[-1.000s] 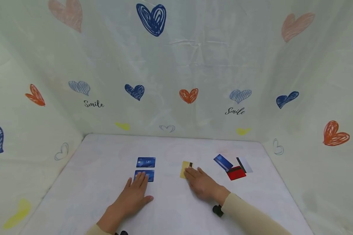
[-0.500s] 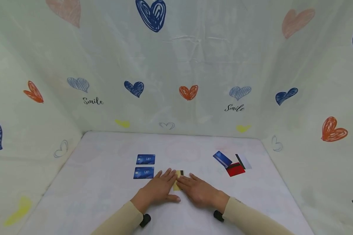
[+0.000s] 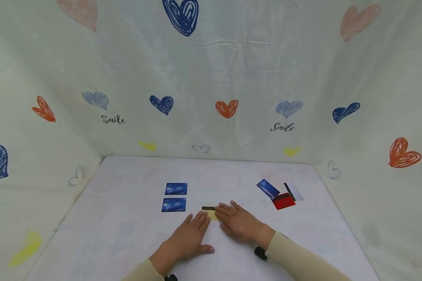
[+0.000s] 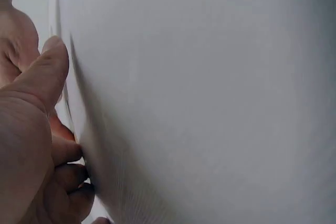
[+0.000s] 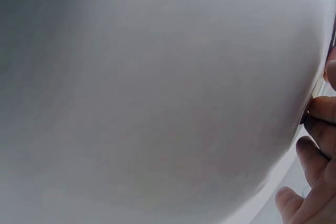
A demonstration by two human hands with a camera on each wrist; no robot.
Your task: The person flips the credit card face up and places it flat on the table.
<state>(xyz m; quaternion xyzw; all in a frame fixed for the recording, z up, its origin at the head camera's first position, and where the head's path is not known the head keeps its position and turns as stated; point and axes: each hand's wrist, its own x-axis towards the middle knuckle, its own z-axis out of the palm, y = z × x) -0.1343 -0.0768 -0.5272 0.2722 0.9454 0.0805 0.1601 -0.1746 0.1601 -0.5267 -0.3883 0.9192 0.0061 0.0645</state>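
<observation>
A yellow card [image 3: 213, 214] with a dark stripe along its far edge lies flat on the white table, partly covered by fingers from both sides. My left hand [image 3: 187, 240] touches the card's left side with straight fingers, thumb spread out to the right. On its right side rest the fingers of my right hand [image 3: 240, 223], extended and close together. In the left wrist view the left hand [image 4: 31, 129] shows at the left edge; in the right wrist view the right hand [image 5: 317, 156] shows at the right edge.
Two blue VIP cards, an upper card [image 3: 176, 189] and a lower card [image 3: 174, 205], lie left of the hands. At the right, a blue card [image 3: 267, 189], a red card [image 3: 284, 201] and a white card [image 3: 295, 192] form a loose cluster. A heart-printed curtain [image 3: 249, 82] stands behind the table.
The yellow card has slid left from the right hand's side and turned from upright to sideways. My left hand has left the lower blue card and moved right to the yellow one.
</observation>
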